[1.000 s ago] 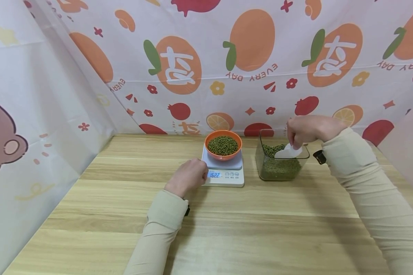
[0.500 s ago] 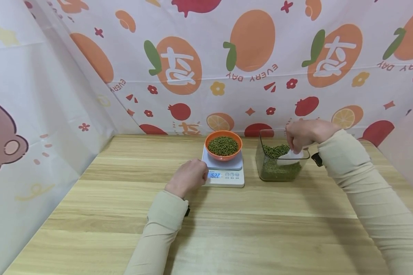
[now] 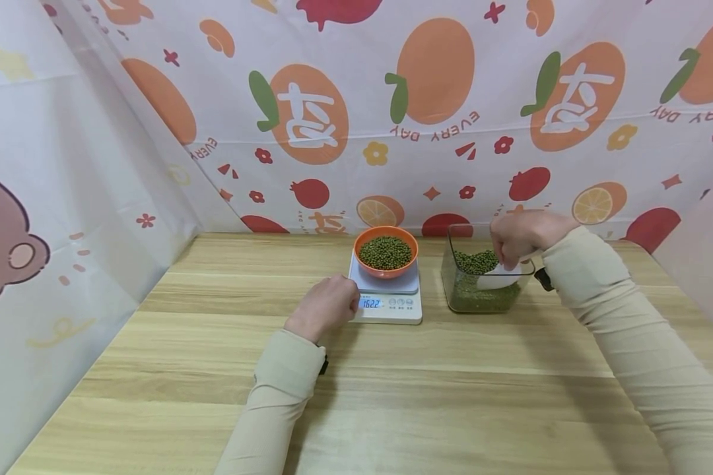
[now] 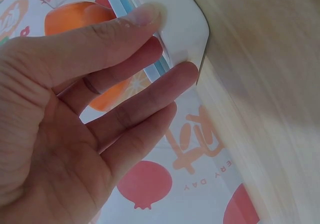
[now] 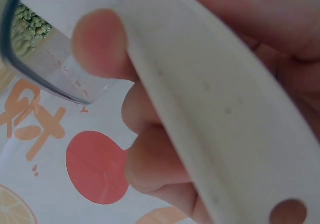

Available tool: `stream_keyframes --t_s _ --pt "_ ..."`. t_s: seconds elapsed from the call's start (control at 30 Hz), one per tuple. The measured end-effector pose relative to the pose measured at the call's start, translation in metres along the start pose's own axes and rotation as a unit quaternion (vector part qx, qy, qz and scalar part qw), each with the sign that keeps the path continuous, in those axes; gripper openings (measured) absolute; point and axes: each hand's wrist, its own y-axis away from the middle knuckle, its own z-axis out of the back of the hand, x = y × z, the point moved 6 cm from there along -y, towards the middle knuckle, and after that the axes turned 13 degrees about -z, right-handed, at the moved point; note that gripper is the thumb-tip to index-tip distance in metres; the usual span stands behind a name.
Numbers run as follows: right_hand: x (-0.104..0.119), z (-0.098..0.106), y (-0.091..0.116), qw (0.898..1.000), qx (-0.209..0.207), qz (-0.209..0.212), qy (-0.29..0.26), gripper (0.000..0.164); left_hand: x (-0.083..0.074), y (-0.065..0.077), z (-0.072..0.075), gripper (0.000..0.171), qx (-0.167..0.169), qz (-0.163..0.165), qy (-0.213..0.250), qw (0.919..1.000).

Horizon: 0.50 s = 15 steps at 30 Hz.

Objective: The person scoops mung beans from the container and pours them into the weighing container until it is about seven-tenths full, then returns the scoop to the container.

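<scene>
My right hand grips a white scoop by its handle, fingers curled round it. The scoop's blade is down inside a clear square container of green mung beans. In the right wrist view the scoop handle, with a hole at its end, fills much of the picture. My left hand is at the left front edge of a white kitchen scale. The left wrist view shows its thumb and fingertips pinching the scale's corner. An orange bowl of mung beans stands on the scale, which reads 162.2.
The container stands right of the scale with a narrow gap between them. A wooden table carries everything. Behind it hangs a white curtain printed with fruit, close to the table's back edge.
My right hand has moved slightly down and left, and the scoop sits lower in the container. The left hand, the bowl and the 162.2 reading stay the same.
</scene>
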Motion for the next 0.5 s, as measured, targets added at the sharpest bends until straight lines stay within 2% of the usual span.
stream_keyframes --t_s 0.37,0.5 --pt "-0.001 -0.009 -0.006 1.0 0.017 -0.02 -0.016 0.009 0.001 0.0 0.0 0.026 -0.002 0.002 0.0 1.0" --pt "-0.001 -0.012 -0.008 1.0 0.013 -0.007 -0.028 0.013 0.0 0.0 0.0 0.026 0.0 0.001 0.002 1.0"
